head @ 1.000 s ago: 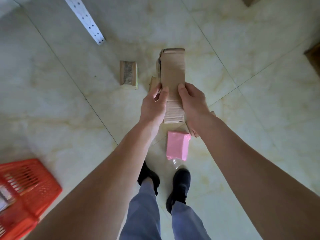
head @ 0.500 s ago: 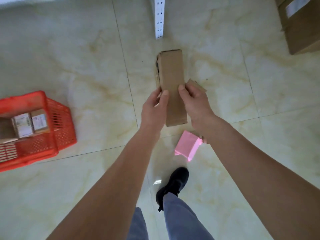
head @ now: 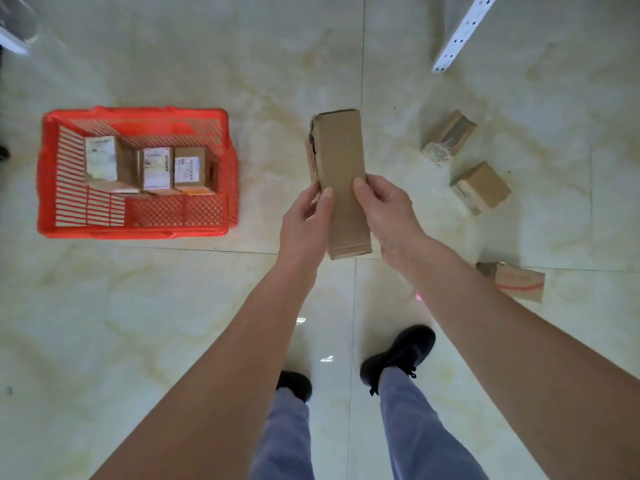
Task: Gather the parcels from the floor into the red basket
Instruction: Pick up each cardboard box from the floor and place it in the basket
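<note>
I hold a long flat cardboard parcel (head: 341, 161) upright in front of me, above the floor. My left hand (head: 306, 221) grips its lower left edge and my right hand (head: 388, 213) grips its lower right edge. The red basket (head: 138, 232) stands on the floor to the left, with several labelled boxes (head: 157, 168) inside. On the floor to the right lie three brown parcels: one (head: 448, 136) at the back, one (head: 481, 187) nearer, and a flat one with red print (head: 517, 280) beside my right forearm.
A white perforated metal strip (head: 460, 32) lies at the top right. My two black shoes (head: 398, 355) stand on the pale marble tiles below the parcel. A sliver of pink (head: 418, 297) shows beside my right forearm.
The view has swung left: the red basket has come from the left edge to full view, and the floor parcels have shifted right. Both hands keep the same hold on the long parcel.
</note>
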